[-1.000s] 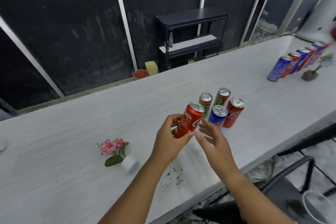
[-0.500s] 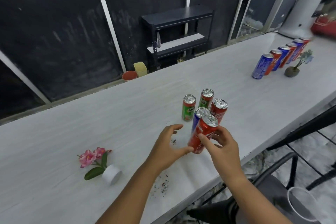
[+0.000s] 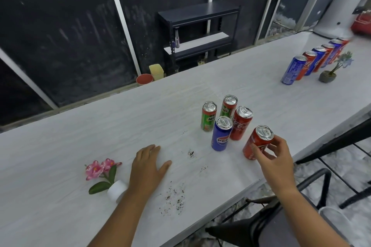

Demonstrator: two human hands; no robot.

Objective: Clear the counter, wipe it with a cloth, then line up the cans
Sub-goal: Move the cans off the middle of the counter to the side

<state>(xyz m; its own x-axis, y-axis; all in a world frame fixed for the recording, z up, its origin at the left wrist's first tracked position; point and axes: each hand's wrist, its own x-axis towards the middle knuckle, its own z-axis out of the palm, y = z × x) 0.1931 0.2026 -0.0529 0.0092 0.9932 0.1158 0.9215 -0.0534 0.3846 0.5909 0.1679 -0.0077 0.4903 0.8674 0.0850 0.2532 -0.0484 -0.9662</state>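
Note:
My right hand (image 3: 275,158) grips a red cola can (image 3: 258,141), tilted, near the front edge of the white counter (image 3: 100,126). My left hand (image 3: 148,166) lies flat and open on the counter, holding nothing. A blue Pepsi can (image 3: 220,133), another red cola can (image 3: 241,123) and two green Milo cans (image 3: 208,115) (image 3: 228,105) stand upright in a cluster just left of the held can. Dark crumbs (image 3: 174,198) are scattered on the counter between my hands.
A toppled white pot with pink flowers (image 3: 104,174) lies left of my left hand. A row of several blue and red cans (image 3: 313,60) stands at the far right beside a small grey plant pot (image 3: 328,75). Black chairs (image 3: 281,216) sit below the counter edge.
The red can passed from my left hand to my right and moved right, away from the cluster. My left hand let go and dropped flat onto the counter.

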